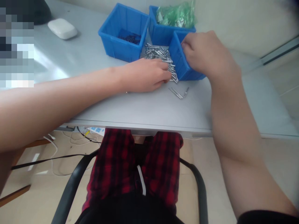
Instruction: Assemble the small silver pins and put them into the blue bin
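A pile of thin silver metal pins [158, 53] lies on the grey table between the blue bins. My left hand [149, 74] rests at the near left side of this pile, its fingers curled together; the fingertips and anything in them are hidden. Over the open top of the small right blue bin [178, 57] is my right hand [201, 51], closed with its fingers bent down inside the rim. What it holds, if anything, cannot be seen. A few loose pins [176, 93] lie on the table just in front of that bin.
The left blue bin [122, 49] holds dark small pieces. Behind, another blue bin [161, 35] carries a green-tinted plastic bag [176, 15] of small parts. A white rounded case [62, 28] sits at back left. The table's front edge [144, 126] runs above my lap.
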`<state>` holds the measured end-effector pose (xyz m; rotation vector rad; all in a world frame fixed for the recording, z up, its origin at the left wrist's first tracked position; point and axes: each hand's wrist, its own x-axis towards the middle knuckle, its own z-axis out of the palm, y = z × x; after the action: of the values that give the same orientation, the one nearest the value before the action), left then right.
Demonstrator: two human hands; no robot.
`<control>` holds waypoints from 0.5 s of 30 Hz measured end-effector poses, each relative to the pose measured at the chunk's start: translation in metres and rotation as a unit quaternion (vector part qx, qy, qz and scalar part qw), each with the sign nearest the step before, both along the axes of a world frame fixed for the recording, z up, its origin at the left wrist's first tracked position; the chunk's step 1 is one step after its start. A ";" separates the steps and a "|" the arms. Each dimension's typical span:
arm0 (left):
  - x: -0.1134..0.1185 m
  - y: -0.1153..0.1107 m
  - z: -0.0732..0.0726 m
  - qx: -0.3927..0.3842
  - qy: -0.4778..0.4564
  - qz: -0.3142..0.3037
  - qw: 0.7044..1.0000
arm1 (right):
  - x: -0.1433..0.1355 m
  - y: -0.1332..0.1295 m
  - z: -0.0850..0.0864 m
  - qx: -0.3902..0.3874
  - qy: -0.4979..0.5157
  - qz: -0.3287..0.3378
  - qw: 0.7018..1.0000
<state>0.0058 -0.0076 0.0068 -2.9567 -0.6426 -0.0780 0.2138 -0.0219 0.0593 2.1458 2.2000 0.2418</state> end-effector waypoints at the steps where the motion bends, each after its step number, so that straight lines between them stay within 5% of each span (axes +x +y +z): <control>1: 0.000 0.000 0.000 -0.001 0.000 0.000 1.000 | 0.000 0.000 0.000 0.000 -0.001 0.000 1.000; 15: -0.002 -0.006 0.008 -0.003 0.023 -0.001 1.000 | -0.001 -0.001 0.000 -0.001 -0.005 0.006 1.000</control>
<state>0.0041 -0.0140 0.0149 -2.9565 -0.6345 -0.0092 0.2133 -0.0225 0.0590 2.1265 2.2065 0.2496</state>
